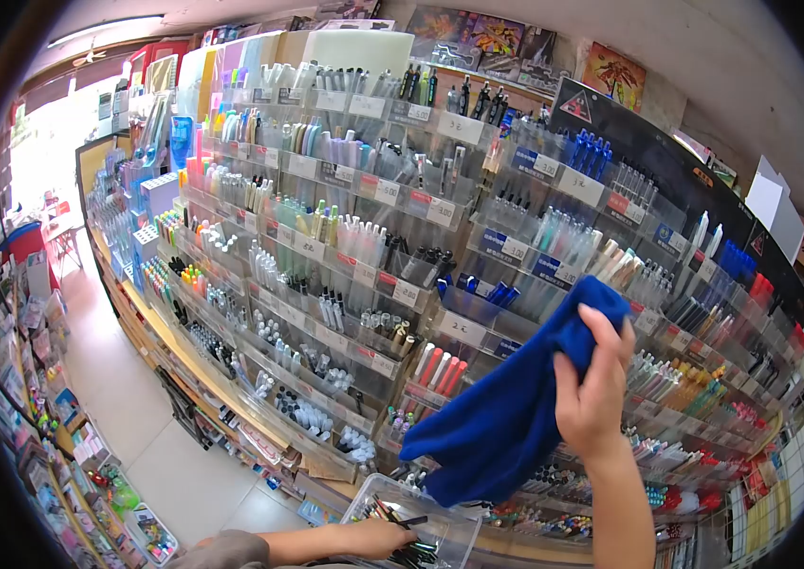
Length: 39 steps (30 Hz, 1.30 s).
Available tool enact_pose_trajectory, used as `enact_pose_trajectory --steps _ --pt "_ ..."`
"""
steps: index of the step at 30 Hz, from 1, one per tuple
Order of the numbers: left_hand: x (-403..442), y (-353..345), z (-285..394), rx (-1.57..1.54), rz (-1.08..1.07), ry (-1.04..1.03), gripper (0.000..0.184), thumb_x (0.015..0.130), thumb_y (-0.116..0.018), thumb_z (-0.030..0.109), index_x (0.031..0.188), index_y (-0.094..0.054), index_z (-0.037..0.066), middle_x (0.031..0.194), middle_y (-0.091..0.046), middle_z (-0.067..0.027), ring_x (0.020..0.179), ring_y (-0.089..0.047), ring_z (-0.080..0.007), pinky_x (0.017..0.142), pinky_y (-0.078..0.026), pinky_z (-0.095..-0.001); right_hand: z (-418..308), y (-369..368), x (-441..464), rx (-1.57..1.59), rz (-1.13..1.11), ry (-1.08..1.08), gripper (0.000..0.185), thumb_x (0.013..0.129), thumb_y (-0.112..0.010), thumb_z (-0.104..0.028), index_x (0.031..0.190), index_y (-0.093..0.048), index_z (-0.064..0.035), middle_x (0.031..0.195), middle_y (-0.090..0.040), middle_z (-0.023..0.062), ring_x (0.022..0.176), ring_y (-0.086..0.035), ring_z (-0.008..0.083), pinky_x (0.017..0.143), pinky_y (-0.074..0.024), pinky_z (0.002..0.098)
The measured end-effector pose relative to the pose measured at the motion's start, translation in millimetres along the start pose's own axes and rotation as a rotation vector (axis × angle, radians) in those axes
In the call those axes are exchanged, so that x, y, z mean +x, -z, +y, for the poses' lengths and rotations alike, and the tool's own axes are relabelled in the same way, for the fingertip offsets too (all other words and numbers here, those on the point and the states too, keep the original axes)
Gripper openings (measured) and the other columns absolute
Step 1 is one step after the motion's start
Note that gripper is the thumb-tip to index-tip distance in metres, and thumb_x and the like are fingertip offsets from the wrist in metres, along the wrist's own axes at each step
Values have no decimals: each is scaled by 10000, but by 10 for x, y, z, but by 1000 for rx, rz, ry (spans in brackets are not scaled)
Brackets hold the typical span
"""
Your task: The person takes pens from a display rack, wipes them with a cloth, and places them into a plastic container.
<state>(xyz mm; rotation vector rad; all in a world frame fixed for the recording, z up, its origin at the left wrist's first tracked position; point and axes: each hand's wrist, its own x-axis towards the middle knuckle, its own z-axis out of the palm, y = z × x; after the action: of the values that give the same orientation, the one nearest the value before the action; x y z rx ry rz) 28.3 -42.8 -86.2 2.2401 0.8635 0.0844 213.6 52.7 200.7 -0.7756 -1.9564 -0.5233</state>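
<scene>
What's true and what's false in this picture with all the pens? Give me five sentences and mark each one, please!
1. The right hand holds up a cloth. True.
2. The cloth is bright yellow. False: it is blue.
3. The left hand is down at the clear box. True.
4. White tags are on the pen display. True.
5. The pen display has only one row. False: it has many rows, one above another.
</scene>
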Motion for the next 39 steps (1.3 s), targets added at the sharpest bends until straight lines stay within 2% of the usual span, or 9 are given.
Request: enact_pose_trajectory --steps 3,7,8,11,16,22,29,32,39 --pt "4 -26 -43 -42 -21 10 274 756 -470 29 1027 -495 2 865 -603 -221 838 -584 -389 700 -446 -475 205 -191 105 -80 -281 17 550 721 -659 -78 1206 -405 -25 1068 -529 181 1107 -393 440 964 -305 454" --pt "3 -65 -77 -37 19 -14 305 734 -470 5 1038 -492 -11 885 -604 -226 845 -585 -388 704 -449 -473 257 -199 179 -294 -588 0 505 727 -668 -151 1154 -428 -26 956 -565 146 921 -527 305 858 -333 382" --pt "5 -79 -89 -20 15 -12 303 743 -464 15 1044 -493 -1 871 -605 -225 839 -588 -388 702 -451 -474 305 -227 158 -314 -520 105 432 716 -657 -120 1091 -464 -28 837 -571 110 803 -544 264 801 -335 352" --pt "10 -92 -104 11 8 -13 300 762 -448 31 1059 -496 22 843 -608 -221 830 -594 -385 696 -456 -475 322 -254 198 -274 -629 71 373 705 -631 -65 1044 -485 -18 836 -571 124 820 -543 284 805 -342 366" --pt "40 -98 -100 15 42 -28 301 769 -439 21 1065 -493 25 835 -608 -217 833 -596 -381 701 -460 -474 260 -475 206 -148 -419 149 309 660 -526 24 963 -508 -35 759 -579 99 743 -558 262 733 -369 357" --pt "24 51 -31 14 -20 -2 286 758 -456 25 1041 -497 11 856 -605 -220 835 -589 -390 713 -460 -475 83 -894 274 7 -266 149 368 609 -540 44 962 -518 -55 770 -561 107 786 -538 285 757 -364 372" --pt "0 -15 -89 -33 -20 -7 274 771 -460 44 1041 -491 5 858 -601 -213 833 -586 -387 716 -460 -465 190 -605 207 -111 -342 168 257 691 -523 5 932 -557 -75 795 -597 38 759 -559 201 772 -347 349" --pt "-7 -65 -100 -31 85 -69 169 810 -414 51 950 -497 7 784 -603 -212 780 -597 -381 682 -452 -474 287 -385 137 -148 -368 151 277 666 -538 28 919 -559 -83 784 -598 40 757 -556 206 775 -341 356" --pt "49 -181 -209 20 33 -48 184 802 -440 61 964 -492 -10 825 -602 -207 826 -595 -376 709 -458 -461 419 -15 17 -188 -313 136 325 591 -553 65 879 -551 -84 755 -572 41 779 -527 240 789 -331 381"
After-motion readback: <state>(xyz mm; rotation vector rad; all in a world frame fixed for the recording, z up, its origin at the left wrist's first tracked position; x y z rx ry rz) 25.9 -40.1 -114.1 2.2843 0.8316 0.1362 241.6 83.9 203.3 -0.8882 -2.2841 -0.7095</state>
